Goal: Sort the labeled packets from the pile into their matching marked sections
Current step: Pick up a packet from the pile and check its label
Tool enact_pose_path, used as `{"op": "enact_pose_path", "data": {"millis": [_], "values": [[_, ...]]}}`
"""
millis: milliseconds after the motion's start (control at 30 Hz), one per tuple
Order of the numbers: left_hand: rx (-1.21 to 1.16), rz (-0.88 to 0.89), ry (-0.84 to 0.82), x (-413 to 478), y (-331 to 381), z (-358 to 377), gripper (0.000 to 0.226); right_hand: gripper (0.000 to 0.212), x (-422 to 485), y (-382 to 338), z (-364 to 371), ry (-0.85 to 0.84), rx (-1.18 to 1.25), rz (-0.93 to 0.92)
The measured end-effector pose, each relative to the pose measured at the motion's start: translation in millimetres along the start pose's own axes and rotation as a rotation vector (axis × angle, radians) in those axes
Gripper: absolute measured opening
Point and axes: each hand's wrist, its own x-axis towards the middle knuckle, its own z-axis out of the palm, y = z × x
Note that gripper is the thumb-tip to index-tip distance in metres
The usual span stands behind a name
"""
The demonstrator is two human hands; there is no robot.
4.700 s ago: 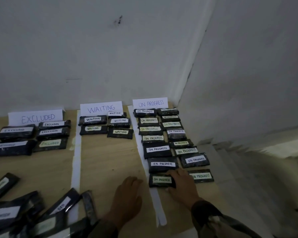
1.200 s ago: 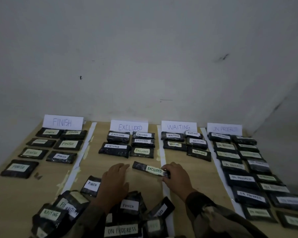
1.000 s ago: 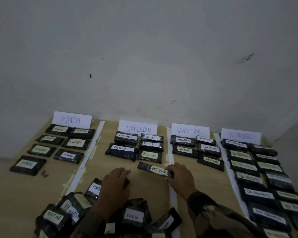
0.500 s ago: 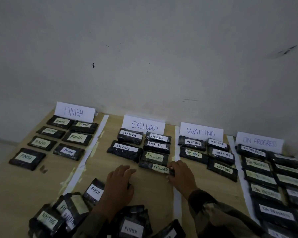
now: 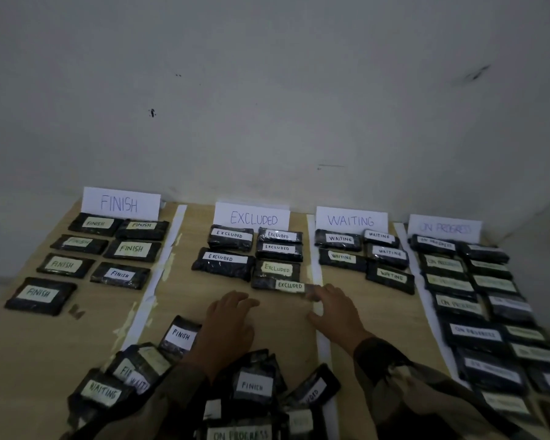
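Observation:
Black packets with white labels lie on a wooden table. A packet marked EXCLUDED (image 5: 278, 284) lies flat at the near end of the right column under the EXCLUDED sign (image 5: 253, 218). My right hand (image 5: 335, 314) is just right of it, fingertips at its right end, thumb spread away from the fingers. My left hand (image 5: 229, 323) rests flat on the table, fingers spread, holding nothing, just behind the unsorted pile (image 5: 251, 387). A loose FINISH packet (image 5: 181, 336) lies left of that hand.
White tape strips (image 5: 159, 281) divide the table into sections under the signs FINISH (image 5: 119, 204), WAITING (image 5: 351, 221) and ON PROGRESS (image 5: 445, 228), each with rows of packets. The ON PROGRESS rows run down the right edge. A white wall stands directly behind.
My right hand carried the EXCLUDED packet forward and set it down below the other EXCLUDED packets, then drew back a little. My view swung from the ON PROGRESS section to the left.

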Motion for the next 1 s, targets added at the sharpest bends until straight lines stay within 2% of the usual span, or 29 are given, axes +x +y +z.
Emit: {"op": "enact_pose_path", "data": {"millis": [67,167,300,400,500,633,833,1000], "values": [[-0.003,0.018,-0.046,-0.4,3.6,-0.4,0.056,0.03,-16.2,-3.2,-2.7,-0.158,0.058,0.012],[-0.023,0.063,-0.126,-0.6,10.5,3.3,0.044,0.034,-38.3,-6.4,-2.0,-0.351,0.046,0.004],[-0.045,0.106,-0.218,-2.6,21.5,9.8,0.037,0.038,-61.0,-5.6,0.5,-0.454,-0.041,0.004],[-0.04,0.13,-0.273,-5.9,29.5,13.2,0.037,0.051,-75.1,-2.5,4.3,-0.491,-0.165,-0.009],[-0.018,0.157,-0.316,-7.4,37.2,14.6,0.037,0.053,-84.7,-3.8,9.5,-0.452,-0.242,-0.024],[0.01,0.175,-0.357,-7.1,45.2,16.7,0.037,0.047,-89.1,-4.3,11.5,-0.385,-0.204,-0.006],[0.057,0.221,-0.339,-10.7,57.5,20.4,0.037,0.038,-91.6,0.0,10.7,-0.302,0.035,0.083],[0.037,0.224,-0.348,-13.0,66.0,17.8,0.038,0.031,-88.6,0.6,-9.4,-0.141,0.271,0.192]]}}
